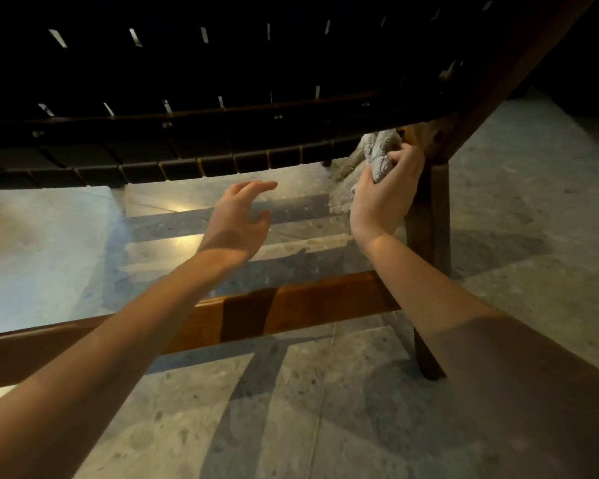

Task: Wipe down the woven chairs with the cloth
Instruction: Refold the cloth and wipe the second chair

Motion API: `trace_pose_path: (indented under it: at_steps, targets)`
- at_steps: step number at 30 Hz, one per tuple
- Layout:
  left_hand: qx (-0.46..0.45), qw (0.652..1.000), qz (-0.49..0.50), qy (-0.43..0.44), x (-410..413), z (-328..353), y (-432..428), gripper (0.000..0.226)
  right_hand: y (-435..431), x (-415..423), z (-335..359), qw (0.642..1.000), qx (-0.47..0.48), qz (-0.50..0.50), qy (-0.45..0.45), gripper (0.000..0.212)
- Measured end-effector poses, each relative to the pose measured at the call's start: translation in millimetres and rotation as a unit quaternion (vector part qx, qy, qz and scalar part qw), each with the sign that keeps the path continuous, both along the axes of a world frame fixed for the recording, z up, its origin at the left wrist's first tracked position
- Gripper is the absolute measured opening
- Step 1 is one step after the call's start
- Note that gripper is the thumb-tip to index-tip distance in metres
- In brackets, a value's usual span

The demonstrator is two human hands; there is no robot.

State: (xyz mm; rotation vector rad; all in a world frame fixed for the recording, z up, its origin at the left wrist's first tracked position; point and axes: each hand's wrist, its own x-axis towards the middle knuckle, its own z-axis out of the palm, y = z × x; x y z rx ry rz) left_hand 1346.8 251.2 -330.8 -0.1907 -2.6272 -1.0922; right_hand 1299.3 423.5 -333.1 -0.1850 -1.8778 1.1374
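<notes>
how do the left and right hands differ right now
The left hand holds nothing, fingers loosely spread; the right hand grips the cloth. The left hand hangs in open air; the right hand is up by the chair leg. Both reach below the woven seat.

No writing, label, brand, number or sign can be read. The woven chair (222,143) at 12 o'clock shows only dark straps. The cloth (377,157) toward 1 o'clock is plain grey pile. The wooden rail (308,302) at 6 o'clock is bare grain, and the floor (325,409) carries only speckles.
</notes>
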Motion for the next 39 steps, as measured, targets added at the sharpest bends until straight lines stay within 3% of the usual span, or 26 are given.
trace_pose_path:
  at_steps: [6,12,20,26,32,39]
  targets:
    - [-0.197,0.978,-0.008,0.060,10,-7,-34,0.056,-9,-12,-6,0.998,0.049,0.032,-0.029,0.025]
    - [-0.317,0.948,-0.002,0.005,22,-11,-78,0.077,-49,3,-14,0.988,0.091,0.123,-0.022,0.023]
    - [-0.340,0.935,0.063,-0.085,48,4,-154,0.079,-129,20,-14,0.987,0.086,0.134,-0.019,0.021]
    - [-0.338,0.935,0.066,-0.088,70,6,-195,0.077,-179,32,-16,0.981,0.113,0.155,-0.021,0.022]
    - [-0.291,0.955,0.062,-0.005,96,0,-228,0.066,-230,44,-13,0.976,0.113,0.182,-0.033,0.024]
    - [-0.342,0.933,0.092,0.071,131,12,-271,0.057,-299,59,-7,0.967,0.150,0.192,-0.076,0.026]
